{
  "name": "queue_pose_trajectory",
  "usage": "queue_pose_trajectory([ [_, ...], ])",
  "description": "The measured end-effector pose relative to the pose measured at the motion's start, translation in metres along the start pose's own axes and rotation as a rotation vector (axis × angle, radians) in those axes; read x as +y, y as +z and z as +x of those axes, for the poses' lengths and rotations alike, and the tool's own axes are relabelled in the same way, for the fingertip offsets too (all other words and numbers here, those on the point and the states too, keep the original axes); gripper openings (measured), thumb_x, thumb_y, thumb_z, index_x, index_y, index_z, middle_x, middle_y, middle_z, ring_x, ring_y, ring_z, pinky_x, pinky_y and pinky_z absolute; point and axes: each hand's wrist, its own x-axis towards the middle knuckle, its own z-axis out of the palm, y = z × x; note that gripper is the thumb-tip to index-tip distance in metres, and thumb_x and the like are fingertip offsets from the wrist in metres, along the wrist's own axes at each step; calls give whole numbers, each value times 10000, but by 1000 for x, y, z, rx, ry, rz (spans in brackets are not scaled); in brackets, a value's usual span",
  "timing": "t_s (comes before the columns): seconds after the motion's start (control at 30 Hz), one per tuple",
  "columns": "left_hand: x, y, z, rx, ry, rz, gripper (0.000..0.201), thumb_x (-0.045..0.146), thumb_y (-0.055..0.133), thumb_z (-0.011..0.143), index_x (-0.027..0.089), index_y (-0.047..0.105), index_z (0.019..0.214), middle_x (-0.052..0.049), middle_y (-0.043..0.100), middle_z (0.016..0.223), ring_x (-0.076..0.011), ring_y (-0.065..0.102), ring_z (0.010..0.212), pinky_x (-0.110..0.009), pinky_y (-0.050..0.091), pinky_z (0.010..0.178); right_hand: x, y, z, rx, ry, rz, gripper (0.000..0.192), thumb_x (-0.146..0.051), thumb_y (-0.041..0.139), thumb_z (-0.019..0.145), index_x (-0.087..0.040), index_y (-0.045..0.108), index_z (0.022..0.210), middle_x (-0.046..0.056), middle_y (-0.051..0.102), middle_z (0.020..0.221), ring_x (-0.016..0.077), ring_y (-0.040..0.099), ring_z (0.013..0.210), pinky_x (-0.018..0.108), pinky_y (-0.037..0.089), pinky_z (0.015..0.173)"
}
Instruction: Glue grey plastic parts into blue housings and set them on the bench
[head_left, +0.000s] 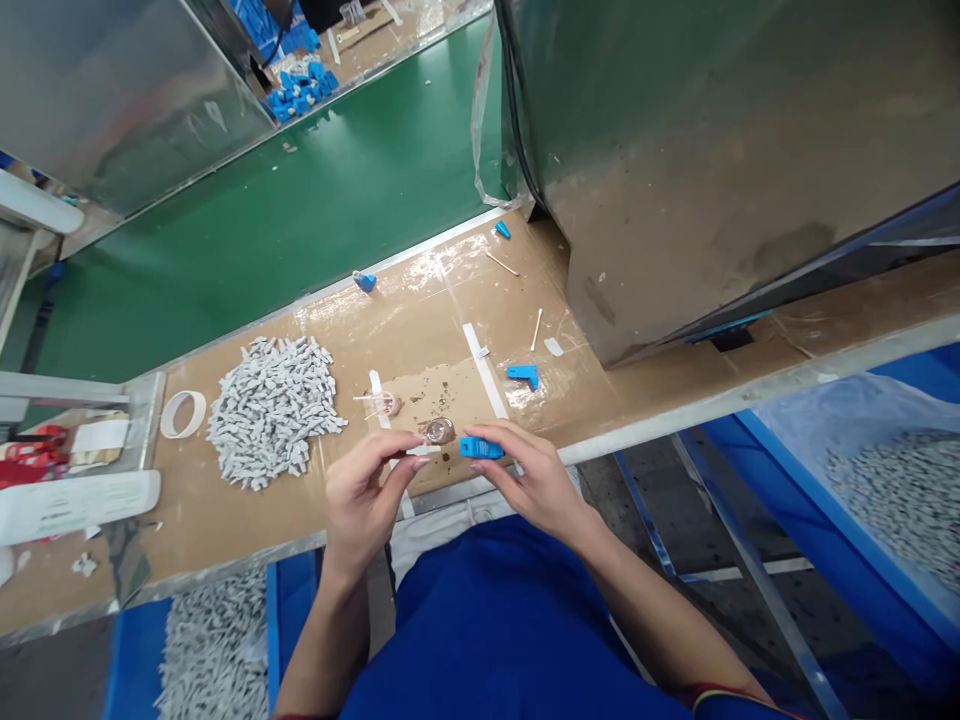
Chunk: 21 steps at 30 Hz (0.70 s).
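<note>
Near the front edge of the bench, my left hand pinches a small pale grey plastic piece that points right. Facing it, my right hand grips a small blue plastic part between thumb and fingers. The two pieces are a short gap apart. Just beyond them sits a small round dish with dark drops around it. A clear round lid-like piece with a thin stick lies to its left. To the left is a heap of small grey plastic pieces.
An L-shaped blue part, cotton swabs and another blue piece lie on the cardboard-covered bench. A roll of tape and a white bottle are leftward. A green belt runs behind; a large metal housing stands right.
</note>
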Motion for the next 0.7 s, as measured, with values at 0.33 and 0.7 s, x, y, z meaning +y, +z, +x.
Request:
queue_pose_trajectory([
  [0.33,13,-2,-6,-21,-23,-97,145,119,717,908,215,758,1010,-40,773,913,-152,712,825,-236,577,726,-16,8,1,-22,-5,17,305,-264,627,992,-278,616,1296,74,767,1089,220,747,997,329,619,845],
  [0.7,9,-5,-7,-97,48,-115,115,135,707,917,207,782,967,-47,765,862,-155,724,779,-232,572,683,-22,9,0,-25,-43,-20,290,-303,610,1007,-268,621,1295,86,749,1102,218,737,1016,331,623,852],
])
